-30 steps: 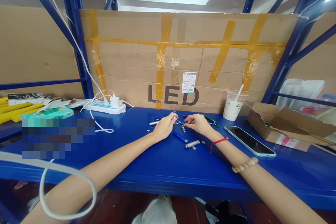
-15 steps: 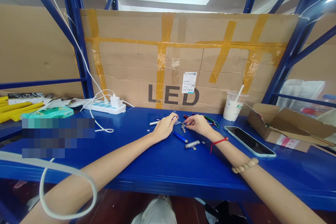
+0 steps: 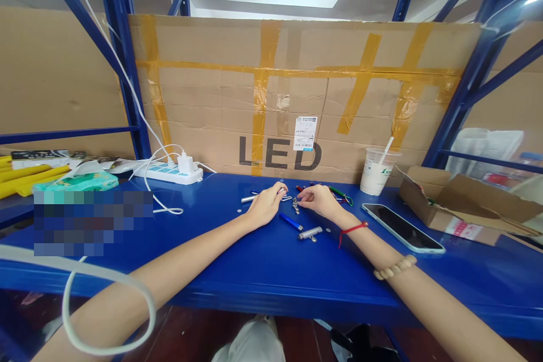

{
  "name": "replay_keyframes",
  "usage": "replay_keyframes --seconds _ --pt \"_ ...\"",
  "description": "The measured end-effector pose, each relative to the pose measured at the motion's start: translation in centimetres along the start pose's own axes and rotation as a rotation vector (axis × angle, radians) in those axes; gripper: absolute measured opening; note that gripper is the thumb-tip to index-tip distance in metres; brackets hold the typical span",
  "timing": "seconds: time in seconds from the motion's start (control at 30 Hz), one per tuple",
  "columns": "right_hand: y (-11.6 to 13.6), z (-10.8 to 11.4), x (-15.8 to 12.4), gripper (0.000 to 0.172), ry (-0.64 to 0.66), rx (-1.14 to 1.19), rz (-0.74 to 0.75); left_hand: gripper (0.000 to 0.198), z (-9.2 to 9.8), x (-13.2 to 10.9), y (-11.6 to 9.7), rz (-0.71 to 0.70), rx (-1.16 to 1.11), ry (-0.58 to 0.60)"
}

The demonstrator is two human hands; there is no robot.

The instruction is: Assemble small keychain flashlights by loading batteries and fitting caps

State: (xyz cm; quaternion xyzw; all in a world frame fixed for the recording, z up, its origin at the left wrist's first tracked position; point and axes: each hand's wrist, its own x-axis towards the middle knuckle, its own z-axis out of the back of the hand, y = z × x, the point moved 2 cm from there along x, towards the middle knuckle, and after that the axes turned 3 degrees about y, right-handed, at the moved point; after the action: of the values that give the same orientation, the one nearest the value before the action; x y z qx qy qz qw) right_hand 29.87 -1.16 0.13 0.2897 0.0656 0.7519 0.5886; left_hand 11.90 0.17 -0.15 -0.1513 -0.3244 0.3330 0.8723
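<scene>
My left hand (image 3: pixel 267 205) is closed, with a small silver metal piece (image 3: pixel 281 190) between thumb and fingers. A silver carabiner-like loop (image 3: pixel 287 198) shows just beside it. Opposite, my right hand (image 3: pixel 316 201) pinches a short string of small metal clasps (image 3: pixel 296 206), partly covered by the fingers. Nearer to me lie a blue tube (image 3: pixel 291 221) and a silver tube (image 3: pixel 310 233) with a small metal ring part. Left of my left hand rests another silver tube (image 3: pixel 248 199). Behind my right hand, a green carabiner (image 3: pixel 341 196) and red pieces are partly hidden.
A smartphone (image 3: pixel 403 228) and an open cardboard box (image 3: pixel 452 203) lie on the right of the blue table (image 3: pixel 271 271). A plastic cup with a straw (image 3: pixel 375 172) stands behind. At left are a white power strip (image 3: pixel 169 172) and a looping white cable (image 3: pixel 108 274).
</scene>
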Motion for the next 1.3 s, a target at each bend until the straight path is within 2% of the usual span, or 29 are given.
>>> replay_keyframes --seconds 0.2,0.43,0.53,0.8,1.1,1.3 --pt "-0.1 0.1 0.2 0.020 -0.141 -0.146 0.076 0.026 -0.1 0.1 0.1 -0.014 -0.012 -0.011" --pt "0.1 -0.5 -0.1 0.021 0.010 -0.273 0.156 0.026 -0.1 0.1 0.1 -0.001 -0.009 0.000" --pt "0.1 -0.6 -0.1 0.020 0.033 -0.278 0.157 0.027 0.0 0.0 -0.1 0.005 -0.009 0.007" --pt "0.1 -0.4 -0.1 0.020 0.027 -0.250 0.122 0.027 0.1 -0.1 -0.3 -0.004 -0.023 0.008" --pt "1.1 0.0 -0.5 0.017 0.003 -0.264 0.040 0.028 0.0 0.0 -0.2 -0.020 -0.031 0.008" --pt "1.3 0.5 -0.5 0.017 -0.051 -0.235 0.025 0.027 0.0 0.0 -0.1 -0.022 -0.038 0.011"
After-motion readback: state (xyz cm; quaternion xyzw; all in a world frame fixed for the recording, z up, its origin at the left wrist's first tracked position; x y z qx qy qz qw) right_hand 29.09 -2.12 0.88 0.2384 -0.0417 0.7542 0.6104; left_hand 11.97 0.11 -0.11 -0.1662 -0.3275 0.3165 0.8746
